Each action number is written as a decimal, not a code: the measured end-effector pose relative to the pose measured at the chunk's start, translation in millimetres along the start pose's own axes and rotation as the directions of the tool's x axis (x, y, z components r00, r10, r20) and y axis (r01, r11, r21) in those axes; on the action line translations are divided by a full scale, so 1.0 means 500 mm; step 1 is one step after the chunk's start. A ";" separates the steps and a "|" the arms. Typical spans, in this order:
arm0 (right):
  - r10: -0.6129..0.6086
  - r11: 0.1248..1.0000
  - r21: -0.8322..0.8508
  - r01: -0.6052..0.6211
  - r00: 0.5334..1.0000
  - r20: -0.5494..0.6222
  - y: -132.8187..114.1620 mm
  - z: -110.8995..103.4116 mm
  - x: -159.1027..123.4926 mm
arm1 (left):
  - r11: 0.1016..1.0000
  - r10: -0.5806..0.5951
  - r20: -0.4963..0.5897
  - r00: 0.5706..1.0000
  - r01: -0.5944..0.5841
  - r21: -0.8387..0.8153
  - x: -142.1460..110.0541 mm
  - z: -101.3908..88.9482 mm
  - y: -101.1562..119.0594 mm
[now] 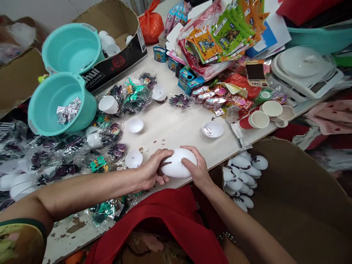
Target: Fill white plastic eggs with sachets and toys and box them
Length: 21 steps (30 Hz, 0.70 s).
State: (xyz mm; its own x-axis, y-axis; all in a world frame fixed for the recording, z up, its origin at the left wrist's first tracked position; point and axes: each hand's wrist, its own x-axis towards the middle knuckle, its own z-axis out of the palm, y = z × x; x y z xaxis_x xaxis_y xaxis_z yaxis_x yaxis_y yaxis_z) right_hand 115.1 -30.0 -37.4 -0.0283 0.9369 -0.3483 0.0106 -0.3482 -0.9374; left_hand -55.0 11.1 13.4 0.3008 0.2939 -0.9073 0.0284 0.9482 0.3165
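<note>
A white plastic egg (176, 169) is held between both hands above the table's front edge, its two halves together with a seam showing. My left hand (154, 167) grips its left end, and a thin dark mark or strip shows beside that thumb. On the right end, my right hand (196, 167) presses with the thumb on top and the fingers around the far side. Around the hands lie a white egg half (134, 159), another egg half (135, 125) further back, and an egg half with a small packet inside (212, 129).
Bagged purple and green toys (134, 91) cover the left side. Two teal basins (62, 106) stand there, the front one holding small packets. A cardboard box (297, 190) at the lower right contains several white eggs (242, 176). Paper cups (258, 120) and a white scale (308, 69) sit right.
</note>
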 end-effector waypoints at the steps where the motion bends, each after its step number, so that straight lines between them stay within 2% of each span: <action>1: 0.011 1.000 -0.013 -0.011 1.000 -0.001 0.002 0.001 0.003 | 0.999 -0.028 0.015 0.999 0.029 -0.016 0.007 -0.006 0.000; 3: 0.056 0.998 -0.029 -0.054 0.995 0.084 0.001 -0.004 0.008 | 0.994 -0.105 0.088 0.991 0.108 -0.029 0.021 -0.023 0.003; 5: 0.107 0.994 -0.054 -0.097 0.963 0.247 -0.006 -0.015 0.008 | 0.981 -0.190 0.151 0.970 0.195 -0.020 0.027 -0.039 0.006; 7: 0.138 0.990 -0.087 -0.114 0.921 0.363 -0.015 -0.024 0.007 | 0.972 -0.229 0.163 0.960 0.234 -0.013 0.024 -0.048 0.006; 8: 0.137 0.990 -0.095 -0.109 0.913 0.384 -0.019 -0.026 0.006 | 0.972 -0.230 0.154 0.961 0.235 -0.012 0.019 -0.049 0.006; 15: 0.098 0.995 -0.042 -0.089 0.927 0.363 -0.001 -0.004 0.002 | 0.972 -0.235 0.039 0.971 0.234 0.020 -0.009 -0.044 0.002; 18: 0.091 0.996 -0.044 -0.081 0.935 0.344 0.015 0.004 0.001 | 0.980 -0.200 0.035 0.979 0.200 0.020 -0.009 -0.051 0.002; 21: 0.112 0.991 0.028 -0.130 0.930 0.351 0.024 0.007 0.001 | 0.986 -0.167 0.040 0.985 0.167 -0.002 -0.004 -0.057 0.000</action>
State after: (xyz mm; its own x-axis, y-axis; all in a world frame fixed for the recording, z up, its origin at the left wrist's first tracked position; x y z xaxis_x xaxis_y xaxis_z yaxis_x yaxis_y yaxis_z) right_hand 111.7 -34.0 -48.9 -0.3759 0.8214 -0.4289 -0.0134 -0.4676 -0.8838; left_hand -82.6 13.8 7.5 0.3302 0.1267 -0.9354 0.0765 0.9841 0.1603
